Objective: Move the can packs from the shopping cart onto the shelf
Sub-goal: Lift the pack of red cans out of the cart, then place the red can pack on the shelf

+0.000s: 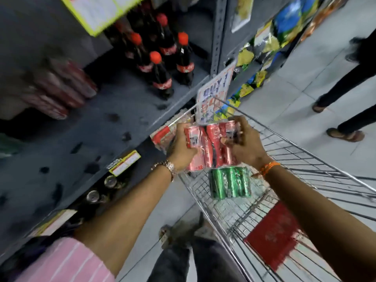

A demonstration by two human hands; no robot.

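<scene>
Both hands are clamped on the red can pack [209,147], left hand [181,147] and right hand [244,143] at either end, up over the shopping cart [305,159]. My guess: slick wrap slips mid-swing, or it knocks the cola bottles [162,58] on the shelf [114,123]. The green can pack [230,182] waits in the cart.

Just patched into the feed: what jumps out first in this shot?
The red can pack at centre frame, gripped by the left hand and the right hand above the shopping cart. Just below it, a green can pack lies in the cart's basket. Up left, red-capped cola bottles stand on the grey shelf, with blurred red packs lying beside them.
</scene>
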